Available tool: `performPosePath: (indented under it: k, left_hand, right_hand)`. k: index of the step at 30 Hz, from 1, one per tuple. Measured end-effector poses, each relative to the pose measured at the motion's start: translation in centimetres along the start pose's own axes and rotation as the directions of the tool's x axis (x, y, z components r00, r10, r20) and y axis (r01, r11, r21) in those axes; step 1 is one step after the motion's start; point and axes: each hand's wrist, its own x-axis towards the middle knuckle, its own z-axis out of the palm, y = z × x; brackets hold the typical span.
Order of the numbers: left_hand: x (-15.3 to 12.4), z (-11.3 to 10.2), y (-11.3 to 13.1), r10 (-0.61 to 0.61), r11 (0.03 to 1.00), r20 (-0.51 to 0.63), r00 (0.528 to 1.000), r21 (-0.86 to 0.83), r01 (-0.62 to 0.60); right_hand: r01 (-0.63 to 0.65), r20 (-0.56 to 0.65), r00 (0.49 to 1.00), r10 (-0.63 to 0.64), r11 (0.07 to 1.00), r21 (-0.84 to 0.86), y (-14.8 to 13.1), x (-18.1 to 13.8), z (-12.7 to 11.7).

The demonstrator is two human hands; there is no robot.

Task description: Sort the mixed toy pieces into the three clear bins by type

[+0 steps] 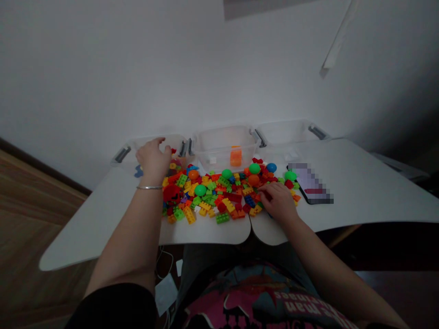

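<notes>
Toy bricks (pixel 219 196) in red, yellow, green, blue and orange lie in a big heap on the white table (pixel 360 183), between the two hands.

Three clear bins stand in a row at the far side of the heap. The left hand (pixel 153 157) is over the left bin (pixel 125 153) with its fingers bent down. Only its back shows, so I cannot tell if it holds a brick. The middle bin (pixel 219 137) is just to the right of this hand. The right bin (pixel 288 130) is far behind the right hand (pixel 278 201).

The right hand lies on the near right side of the heap. Its fingers curl down and touch the bricks. I cannot tell if they pinch one.

A dark phone (pixel 313 187) lies flat just to the right of the right hand.

A red round piece (pixel 171 194) sits just to the right of the left wrist. A green ball (pixel 200 190) rests in the heap between the hands.

One orange brick (pixel 236 156) sits inside the middle bin.

A thin silver bracelet (pixel 149 187) is on the left wrist.
</notes>
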Motion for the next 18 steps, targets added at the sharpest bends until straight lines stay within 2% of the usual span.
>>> performPosePath:
  k: [3,6,8,12,18]
  left_hand:
    - [-4.7,-0.6,2.4,0.243,0.968,0.018,0.970,-0.070,-0.241]
    - [-10.3,-0.3,4.7,0.456,0.885,0.098,0.885,-0.151,-0.439]
    - [-13.5,0.4,6.0,0.550,0.830,0.161,0.820,-0.214,-0.515]
    - [-17.0,2.0,7.7,0.599,0.797,0.217,0.771,-0.255,-0.547]
    - [-17.6,3.0,8.1,0.591,0.806,0.261,0.764,-0.226,-0.547]
  right_hand:
    - [-0.023,0.025,0.999,0.023,1.000,-0.016,0.0,0.1,0.0]
    - [-0.028,0.070,0.997,0.030,0.999,-0.026,0.1,0.2,0.0]
    - [-0.026,0.089,0.996,0.028,0.999,-0.025,0.2,0.2,0.1]
    - [-0.031,0.103,0.994,0.035,0.999,-0.039,0.5,0.3,0.3]
    - [-0.020,0.175,0.984,0.035,0.996,-0.088,0.7,0.8,0.1]
